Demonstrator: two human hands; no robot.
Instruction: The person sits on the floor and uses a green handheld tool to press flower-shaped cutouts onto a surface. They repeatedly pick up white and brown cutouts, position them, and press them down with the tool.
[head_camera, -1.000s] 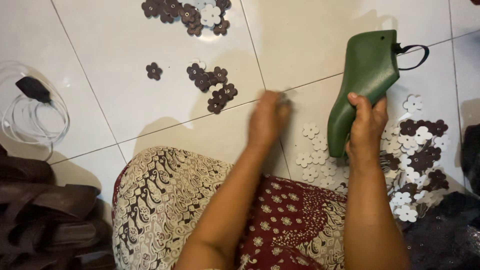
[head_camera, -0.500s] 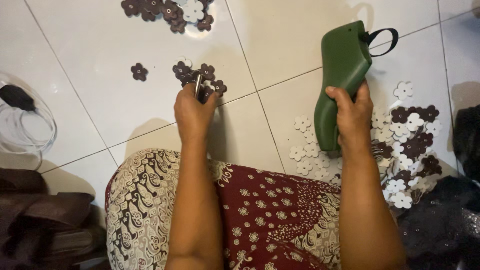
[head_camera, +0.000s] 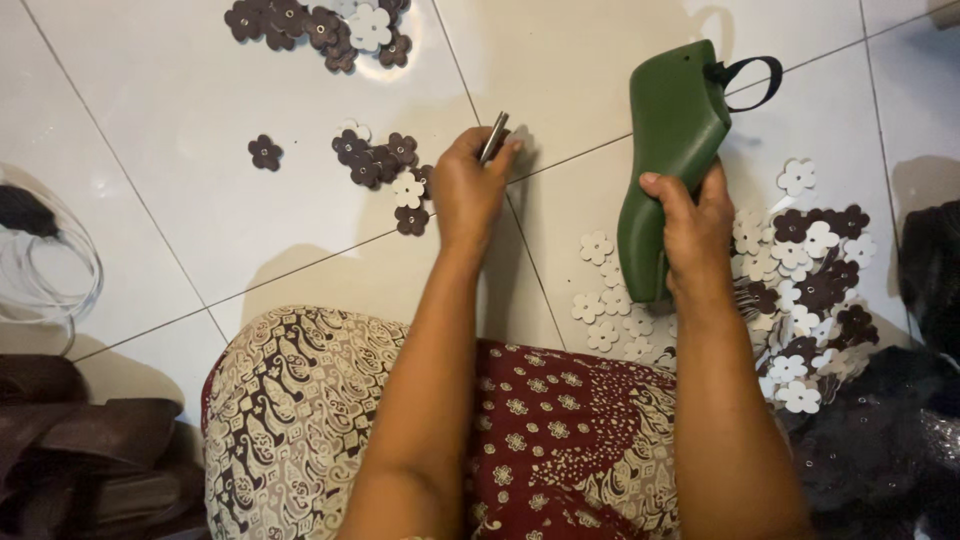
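The floor (head_camera: 180, 200) was laid with large glossy white tiles, split by thin dark grout lines (head_camera: 300, 262) running at a slant. Soft light fell from above, leaving blurred grey shadows (head_camera: 300, 290) on the tiles. A coil of clear tubing (head_camera: 50, 270) lay at the left edge, and dark brown fabric (head_camera: 80, 450) was heaped in the lower left corner.

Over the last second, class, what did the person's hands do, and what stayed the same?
The left hand left the white flowers by the knee, reached up and left to the brown flower cluster, and now grips a small metal rod, pulled slightly back. The right hand kept hold of the green shoe-shaped block, upright as before. The flower piles on the tile floor stayed put.
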